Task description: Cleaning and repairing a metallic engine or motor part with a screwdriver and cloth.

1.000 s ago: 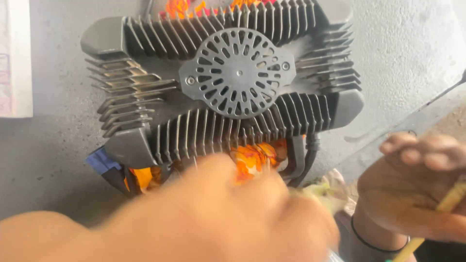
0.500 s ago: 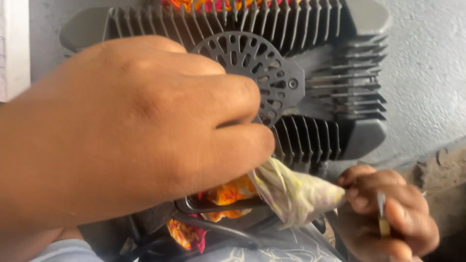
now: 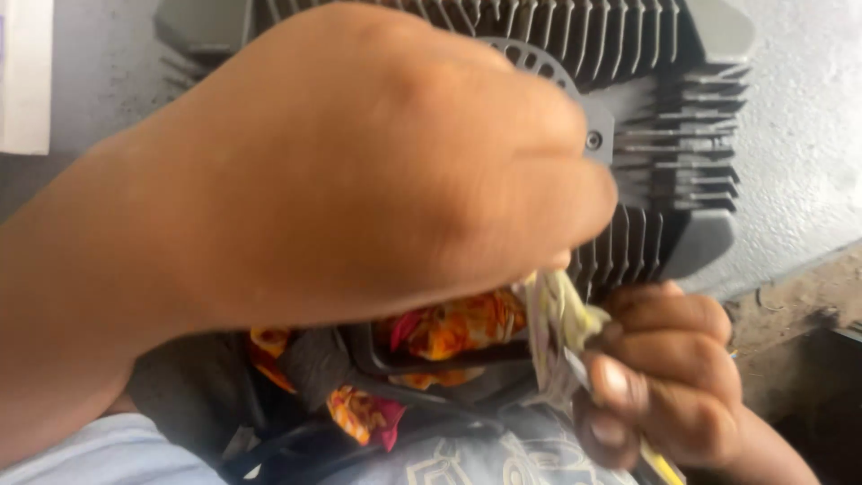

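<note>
Head view, looking down. Most of the frame is taken up by the left hand (image 3: 359, 171), held close to the camera with fingers curled; a pale, crumpled rag (image 3: 557, 314) is pinched at its fingertips, just below the lower edge of a grey finned metal housing (image 3: 664, 162). The housing is seen lying flat on a grey counter (image 3: 799, 117), its round slotted centre plate (image 3: 548, 67) partly covered by the left hand.

The right hand (image 3: 669, 377) is found at lower right, closed into a fist. The other end of the same rag is gripped in it, together with a thin yellowish stick (image 3: 660, 462) (only its lower tip shows clearly, so its kind cannot be told). The rag is thus held between both hands, near the housing's lower right corner.

Beneath the housing, orange and red patterned cloth (image 3: 449, 328) is noted, crossed by a dark frame and black cables (image 3: 269, 454). A white sheet edge (image 3: 25, 76) is seen at upper left. Light blue clothing (image 3: 108, 454) fills the bottom edge.
</note>
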